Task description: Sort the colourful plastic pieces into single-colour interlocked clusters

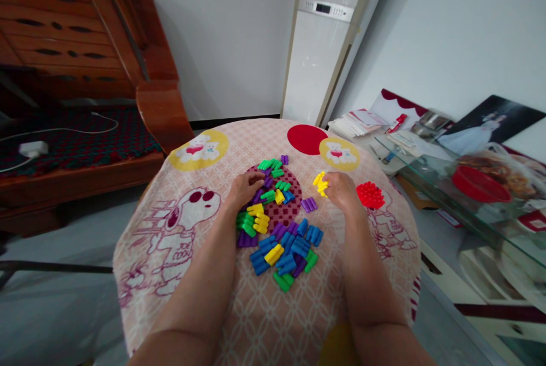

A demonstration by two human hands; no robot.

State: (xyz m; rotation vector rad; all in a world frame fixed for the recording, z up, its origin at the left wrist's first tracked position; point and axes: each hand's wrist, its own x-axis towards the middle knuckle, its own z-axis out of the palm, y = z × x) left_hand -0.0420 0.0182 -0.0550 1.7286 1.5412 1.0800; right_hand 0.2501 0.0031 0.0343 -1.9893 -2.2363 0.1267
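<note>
My left hand (246,190) reaches into the upper left side of a heap of plastic building blocks, its fingers bent and close together beside purple blocks (267,181). Whatever lies under those fingers is hidden. At the right, my right hand (342,190) has its fingertips closed on a small cluster of yellow building blocks (321,183). Just right of that hand sits a group of red blocks (370,195). A purple block (309,204) lies alone between the hands. Nearer me are blue blocks (286,255), with green blocks (284,282) at their front edge.
A patterned cloth covers the round table (273,326). To the left stands a wooden bench (157,99) with a white charger (33,149). At the right, a glass shelf (430,173) holds papers, a red bowl (480,184) and bags. A tall white cabinet unit (318,59) stands behind.
</note>
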